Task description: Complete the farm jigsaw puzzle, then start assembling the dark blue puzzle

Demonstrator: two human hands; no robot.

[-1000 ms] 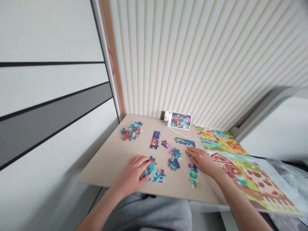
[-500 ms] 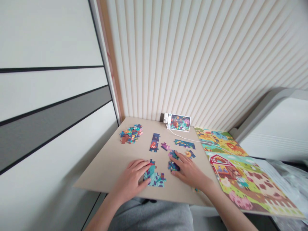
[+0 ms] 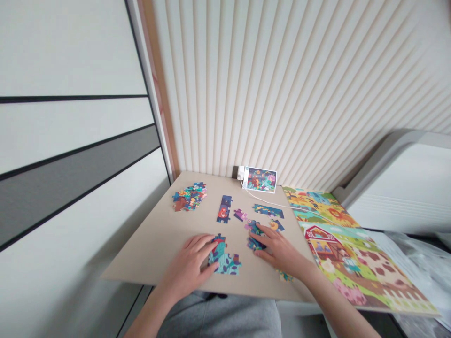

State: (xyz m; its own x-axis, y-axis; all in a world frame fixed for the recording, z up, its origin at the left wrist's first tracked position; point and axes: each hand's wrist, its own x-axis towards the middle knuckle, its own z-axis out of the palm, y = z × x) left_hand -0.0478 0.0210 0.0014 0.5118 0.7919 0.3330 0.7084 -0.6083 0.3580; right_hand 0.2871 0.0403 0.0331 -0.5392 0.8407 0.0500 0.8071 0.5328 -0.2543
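Note:
My left hand (image 3: 192, 263) lies palm down on the table with its fingers stretched out. Its fingertips and thumb touch the left side of a joined puzzle section (image 3: 225, 263) in teal and red. My right hand (image 3: 282, 251) rests with spread fingers on dark blue puzzle pieces (image 3: 255, 243), which it partly covers. Just beyond those fingers is a pink puzzle piece (image 3: 240, 215), and a piece with a yellow moon shape (image 3: 276, 225) lies close by. Another puzzle piece (image 3: 285, 276) shows beneath my right forearm.
A pile of loose puzzle pieces (image 3: 190, 196) is at the table's (image 3: 151, 244) far left. Joined strips, one upright (image 3: 224, 209) and one sideways (image 3: 268, 211), lie mid-table. A picture card (image 3: 260, 180) leans by a white charger (image 3: 241, 172) with a cable. A farm puzzle (image 3: 366, 267) covers the right.
My right hand has shifted slightly right, and the dark blue pieces under it have moved with it. My left hand stays by the teal section. The view has swung a little.

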